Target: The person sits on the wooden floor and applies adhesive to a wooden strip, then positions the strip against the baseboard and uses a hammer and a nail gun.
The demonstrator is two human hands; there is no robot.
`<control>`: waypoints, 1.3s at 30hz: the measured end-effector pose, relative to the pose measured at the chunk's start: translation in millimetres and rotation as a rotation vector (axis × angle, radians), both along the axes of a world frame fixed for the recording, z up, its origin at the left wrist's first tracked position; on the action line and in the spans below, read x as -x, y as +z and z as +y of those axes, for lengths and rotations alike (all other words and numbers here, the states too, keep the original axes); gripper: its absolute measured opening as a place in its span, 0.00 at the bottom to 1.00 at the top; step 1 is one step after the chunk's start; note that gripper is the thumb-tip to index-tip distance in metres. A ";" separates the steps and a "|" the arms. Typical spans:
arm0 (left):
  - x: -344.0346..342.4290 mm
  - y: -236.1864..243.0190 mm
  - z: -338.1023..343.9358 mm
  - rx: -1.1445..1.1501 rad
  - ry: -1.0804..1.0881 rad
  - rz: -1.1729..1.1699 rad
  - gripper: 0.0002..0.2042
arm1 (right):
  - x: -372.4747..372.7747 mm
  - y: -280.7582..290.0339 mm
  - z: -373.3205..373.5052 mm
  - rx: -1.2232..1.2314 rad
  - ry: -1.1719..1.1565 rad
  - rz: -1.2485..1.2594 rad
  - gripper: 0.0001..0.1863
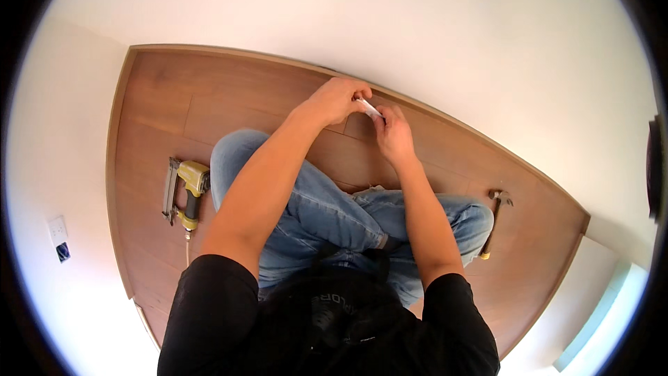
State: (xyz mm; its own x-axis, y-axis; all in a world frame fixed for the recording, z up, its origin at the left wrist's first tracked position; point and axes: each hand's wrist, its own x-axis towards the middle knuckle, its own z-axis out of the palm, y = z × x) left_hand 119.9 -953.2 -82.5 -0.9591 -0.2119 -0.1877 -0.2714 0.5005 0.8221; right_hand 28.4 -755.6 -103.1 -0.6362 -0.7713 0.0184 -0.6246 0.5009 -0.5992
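Observation:
My left hand and my right hand come together in front of my crossed legs, close to the baseboard along the far wall. Between them is a small, narrow white piece, gripped at one end by the fingers of each hand. Its kind is too small to make out, and its ends are hidden under my fingers. Both hands are closed in a pinch, held above the wooden floor.
On the floor to my left lies a yellow and black nail gun with an air hose attached. A hammer lies beside my right knee. White walls meet the floor, and a wall socket is at the left.

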 end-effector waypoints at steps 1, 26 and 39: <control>1.3 -3.1 0.3 -0.040 0.051 0.081 0.10 | 2.7 -2.1 -1.6 0.064 -0.010 -0.001 0.08; 17.9 -14.3 -9.7 -0.425 0.521 -0.090 0.17 | 33.9 -23.4 -49.5 0.186 0.006 0.139 0.11; 16.0 -22.6 -10.1 0.140 0.411 -0.099 0.12 | 21.1 -45.7 -58.1 0.088 -0.185 0.061 0.10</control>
